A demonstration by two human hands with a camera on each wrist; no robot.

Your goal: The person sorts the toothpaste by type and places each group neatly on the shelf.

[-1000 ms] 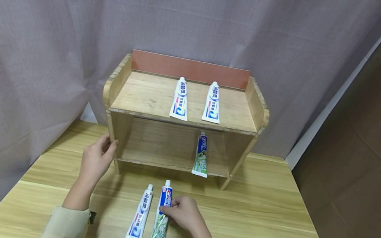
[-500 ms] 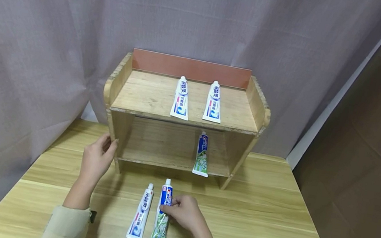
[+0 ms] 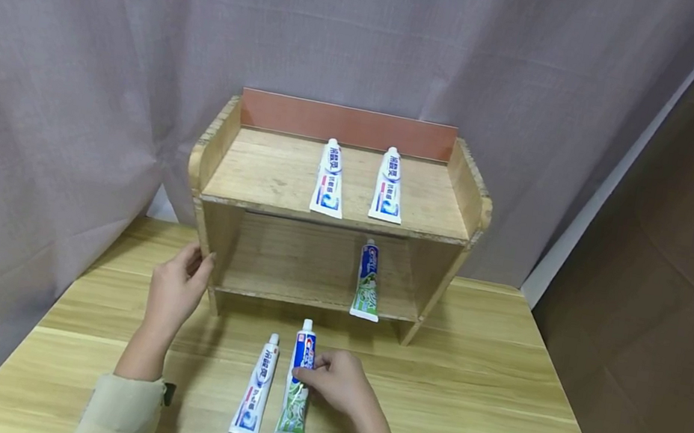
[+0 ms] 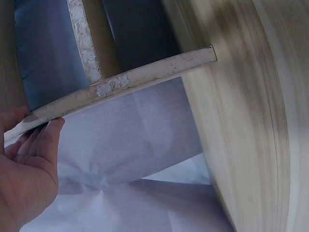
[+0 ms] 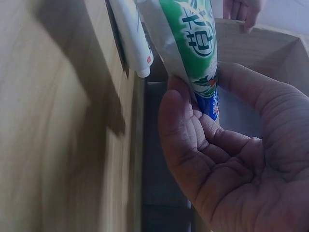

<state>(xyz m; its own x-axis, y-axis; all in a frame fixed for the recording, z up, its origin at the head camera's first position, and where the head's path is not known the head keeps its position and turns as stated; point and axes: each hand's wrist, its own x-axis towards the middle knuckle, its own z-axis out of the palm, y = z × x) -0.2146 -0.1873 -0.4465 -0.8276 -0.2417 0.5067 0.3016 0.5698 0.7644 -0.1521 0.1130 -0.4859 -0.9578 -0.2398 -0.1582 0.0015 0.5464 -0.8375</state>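
Observation:
My right hand [image 3: 344,384] pinches a blue-and-green toothpaste tube [image 3: 294,409] between thumb and fingers, cap pointing away; a shadow beneath its lower end shows it slightly above the table. In the right wrist view, the green part of the tube [image 5: 190,38] rises from the fingertips. Just left of it lies a white toothpaste tube [image 3: 254,391] on the table. My left hand [image 3: 174,295] grips the left side panel of a two-tier wooden shelf [image 3: 259,255]. In the left wrist view, the thumb and fingers lie on opposite sides of the panel edge [image 4: 159,67].
Two white toothpaste tubes [image 3: 329,187] [image 3: 388,193] lie on the upper tier, middle and right. Another blue-and-green tube [image 3: 366,284] lies on the lower tier at right, overhanging the front edge. A grey curtain [image 3: 349,28] hangs behind, with a brown one [image 3: 680,224] at right.
My right hand has raised the blue-and-green tube slightly off the table and moved it a little toward the shelf. The left hand stays on the panel.

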